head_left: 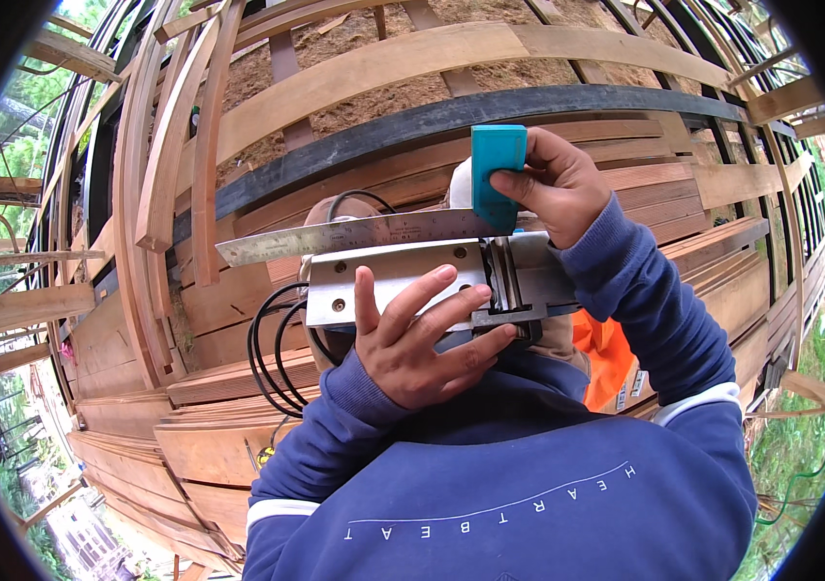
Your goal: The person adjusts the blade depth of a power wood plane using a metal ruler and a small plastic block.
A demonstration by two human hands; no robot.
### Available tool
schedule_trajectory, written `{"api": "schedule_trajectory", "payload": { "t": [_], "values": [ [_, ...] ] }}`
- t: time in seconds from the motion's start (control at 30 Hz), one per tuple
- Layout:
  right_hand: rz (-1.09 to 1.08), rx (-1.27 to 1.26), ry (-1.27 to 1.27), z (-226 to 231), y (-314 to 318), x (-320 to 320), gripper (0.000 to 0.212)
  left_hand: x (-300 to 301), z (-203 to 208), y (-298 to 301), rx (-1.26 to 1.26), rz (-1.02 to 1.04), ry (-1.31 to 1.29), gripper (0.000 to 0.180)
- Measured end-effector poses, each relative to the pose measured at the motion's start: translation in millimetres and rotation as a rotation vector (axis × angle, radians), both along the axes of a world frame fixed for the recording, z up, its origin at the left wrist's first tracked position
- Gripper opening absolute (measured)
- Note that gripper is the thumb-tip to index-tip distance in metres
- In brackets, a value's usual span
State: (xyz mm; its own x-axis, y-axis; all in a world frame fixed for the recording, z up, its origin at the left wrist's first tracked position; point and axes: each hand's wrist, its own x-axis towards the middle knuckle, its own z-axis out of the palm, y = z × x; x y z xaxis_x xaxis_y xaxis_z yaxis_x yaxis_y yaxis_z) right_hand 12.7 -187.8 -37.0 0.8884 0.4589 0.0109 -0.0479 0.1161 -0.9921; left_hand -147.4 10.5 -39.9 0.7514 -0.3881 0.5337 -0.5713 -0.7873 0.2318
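Note:
A try square lies over an upturned electric hand planer on my lap. Its teal handle (pixel 498 179) is pinched between thumb and fingers of my right hand (pixel 560 184), with the handle pointing away from me. The square's long steel blade (pixel 335 234) stretches to the left along the far edge of the planer's silver sole (pixel 393 276). My left hand (pixel 422 344) rests on the planer's near side, fingers spread over the sole and its cutter slot (pixel 501 276). The planer's underside faces up; its body below is mostly hidden.
Stacked timber boards (pixel 209 441) lie around me on both sides. A looped black cable (pixel 262 353) hangs at the planer's left. Orange cloth (pixel 598 358) is by my right leg. Upright wooden beams (pixel 165 194) and a dark rail (pixel 373 121) stand ahead.

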Motion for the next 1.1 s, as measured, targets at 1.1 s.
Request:
{"api": "schedule_trajectory", "payload": {
  "t": [1.1],
  "values": [
    [0.030,-0.024,0.004,0.5,2.7,0.1,0.024,0.0,-0.3,-1.3,-0.009,-0.002,0.025,0.046]
  ]
}}
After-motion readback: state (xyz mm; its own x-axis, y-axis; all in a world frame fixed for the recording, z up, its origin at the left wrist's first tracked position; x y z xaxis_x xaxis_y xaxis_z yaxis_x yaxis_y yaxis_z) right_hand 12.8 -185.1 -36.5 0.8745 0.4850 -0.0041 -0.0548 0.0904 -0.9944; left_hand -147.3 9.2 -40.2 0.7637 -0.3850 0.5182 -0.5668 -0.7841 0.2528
